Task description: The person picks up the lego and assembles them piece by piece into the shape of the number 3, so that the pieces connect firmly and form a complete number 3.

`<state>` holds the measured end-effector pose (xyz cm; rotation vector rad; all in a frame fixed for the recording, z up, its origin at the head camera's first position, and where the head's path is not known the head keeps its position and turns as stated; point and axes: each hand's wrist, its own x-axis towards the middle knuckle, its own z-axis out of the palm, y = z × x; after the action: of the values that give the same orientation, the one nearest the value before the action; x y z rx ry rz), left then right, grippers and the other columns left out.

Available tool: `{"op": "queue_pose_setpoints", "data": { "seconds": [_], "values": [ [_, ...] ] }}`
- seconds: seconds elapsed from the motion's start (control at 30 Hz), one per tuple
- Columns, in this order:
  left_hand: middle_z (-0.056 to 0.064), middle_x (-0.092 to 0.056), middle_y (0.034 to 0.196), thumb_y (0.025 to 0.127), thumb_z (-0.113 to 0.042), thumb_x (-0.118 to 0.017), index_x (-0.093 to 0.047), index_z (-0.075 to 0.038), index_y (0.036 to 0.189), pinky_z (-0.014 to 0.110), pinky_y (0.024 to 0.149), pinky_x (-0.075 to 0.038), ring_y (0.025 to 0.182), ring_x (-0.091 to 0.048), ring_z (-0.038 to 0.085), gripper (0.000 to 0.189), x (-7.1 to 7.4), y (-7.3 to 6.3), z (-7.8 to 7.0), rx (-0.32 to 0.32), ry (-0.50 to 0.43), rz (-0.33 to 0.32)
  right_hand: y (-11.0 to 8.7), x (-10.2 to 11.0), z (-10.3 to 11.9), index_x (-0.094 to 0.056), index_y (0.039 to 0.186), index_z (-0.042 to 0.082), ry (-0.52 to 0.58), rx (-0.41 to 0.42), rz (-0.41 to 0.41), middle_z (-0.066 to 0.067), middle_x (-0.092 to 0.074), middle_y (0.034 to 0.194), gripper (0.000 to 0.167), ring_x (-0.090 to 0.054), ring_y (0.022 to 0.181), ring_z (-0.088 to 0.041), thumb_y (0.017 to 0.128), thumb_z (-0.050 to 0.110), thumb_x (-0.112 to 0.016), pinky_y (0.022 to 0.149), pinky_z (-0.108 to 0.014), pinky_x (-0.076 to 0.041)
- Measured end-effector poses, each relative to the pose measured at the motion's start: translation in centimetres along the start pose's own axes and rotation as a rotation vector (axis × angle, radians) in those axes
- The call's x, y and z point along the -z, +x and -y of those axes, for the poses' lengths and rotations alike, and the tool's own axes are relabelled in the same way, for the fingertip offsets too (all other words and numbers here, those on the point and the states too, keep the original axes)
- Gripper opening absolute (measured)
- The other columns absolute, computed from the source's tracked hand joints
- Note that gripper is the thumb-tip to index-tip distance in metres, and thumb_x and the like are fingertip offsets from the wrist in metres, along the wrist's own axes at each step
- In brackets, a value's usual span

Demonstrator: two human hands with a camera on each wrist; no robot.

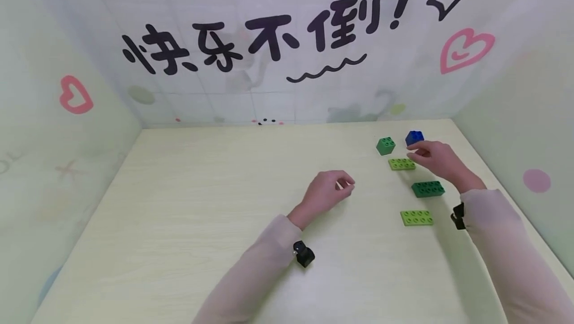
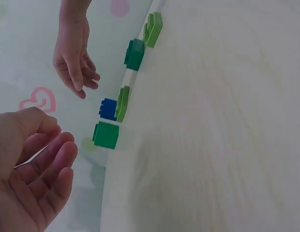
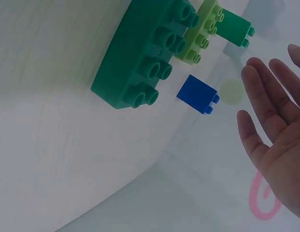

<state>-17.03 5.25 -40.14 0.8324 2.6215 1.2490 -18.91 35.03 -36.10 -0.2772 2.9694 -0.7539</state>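
Above the bricks at the table's right side hovers my right hand [image 1: 437, 161], fingers loosely bent with nothing in them. Closest to it in the head view are a blue brick [image 1: 414, 137], partly hidden by the fingertips, and a flat lime brick [image 1: 400, 164]. A small green brick [image 1: 385, 145] sits left of the blue one. Toward me lie a long dark green brick [image 1: 428, 189] and a second flat lime brick [image 1: 417, 218]. My left hand [image 1: 324, 192], fingers loosely curled and holding nothing, is over the table's middle, left of the bricks.
The pale wooden table [image 1: 188, 204] is enclosed by printed walls at the back and both sides. The right wall [image 1: 515, 129] rises close beyond the right forearm. Black wrist cameras sit under both sleeves.
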Motion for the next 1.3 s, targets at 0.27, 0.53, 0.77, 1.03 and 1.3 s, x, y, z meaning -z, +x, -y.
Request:
{"op": "queue_pose_setpoints", "data": {
  "seconds": [0.27, 0.53, 0.77, 1.03, 1.3],
  "values": [
    [-0.01, -0.062, 0.075, 0.085, -0.016, -0.063, -0.069, -0.012, 0.093, 0.013, 0.058, -0.041, 0.064, -0.052, -0.001, 0.01, -4.6, 0.7, -2.7, -0.009, -0.062, 0.111, 1.5, 0.4, -0.7, -0.052, 0.121, -0.009, 0.017, -0.047, 0.033, -0.028, -0.057, 0.107, 0.046, -0.053, 0.098, -0.039, 0.093, 0.028, -0.053, 0.083, -0.052, -0.042],
    [-0.008, -0.06, 0.078, 0.081, -0.013, -0.068, -0.068, -0.008, 0.096, 0.011, 0.062, -0.04, 0.067, -0.051, -0.002, 0.016, -8.3, 1.3, -3.9, 0.04, -0.142, 0.15, 2.8, 1.0, -1.1, -0.051, 0.122, -0.009, 0.04, -0.063, 0.057, -0.028, -0.055, 0.11, 0.046, -0.051, 0.101, -0.039, 0.092, 0.026, -0.055, 0.083, -0.051, -0.041],
    [-0.007, -0.05, 0.082, 0.077, -0.02, -0.074, -0.065, -0.011, 0.104, 0.011, 0.061, -0.037, 0.069, -0.045, 0.0, 0.03, -10.2, 1.3, -4.9, 0.101, -0.055, 0.151, 3.9, 0.8, -1.3, -0.05, 0.123, -0.009, 0.037, -0.038, 0.084, -0.028, -0.055, 0.11, 0.044, -0.052, 0.1, -0.038, 0.09, 0.018, -0.059, 0.082, -0.05, -0.042],
    [-0.007, -0.047, 0.081, 0.07, -0.03, -0.08, -0.064, -0.012, 0.105, 0.012, 0.061, -0.035, 0.07, -0.042, 0.002, 0.043, -11.1, 1.2, -4.9, 0.122, 0.012, 0.152, 5.7, 0.8, -0.9, -0.05, 0.123, -0.008, 0.043, -0.021, 0.128, -0.03, -0.052, 0.113, 0.044, -0.049, 0.104, -0.042, 0.086, 0.011, -0.063, 0.085, -0.051, -0.041],
    [-0.008, -0.047, 0.084, 0.069, -0.032, -0.08, -0.063, -0.017, 0.107, 0.012, 0.06, -0.035, 0.071, -0.044, 0.001, 0.044, -11.3, 1.3, -5.1, 0.156, 0.067, 0.185, 7.4, 0.7, -0.8, -0.05, 0.124, -0.006, 0.072, -0.051, 0.161, -0.03, -0.05, 0.119, 0.044, -0.045, 0.111, -0.043, 0.083, 0.004, -0.063, 0.086, -0.052, -0.041]
  ]
}}
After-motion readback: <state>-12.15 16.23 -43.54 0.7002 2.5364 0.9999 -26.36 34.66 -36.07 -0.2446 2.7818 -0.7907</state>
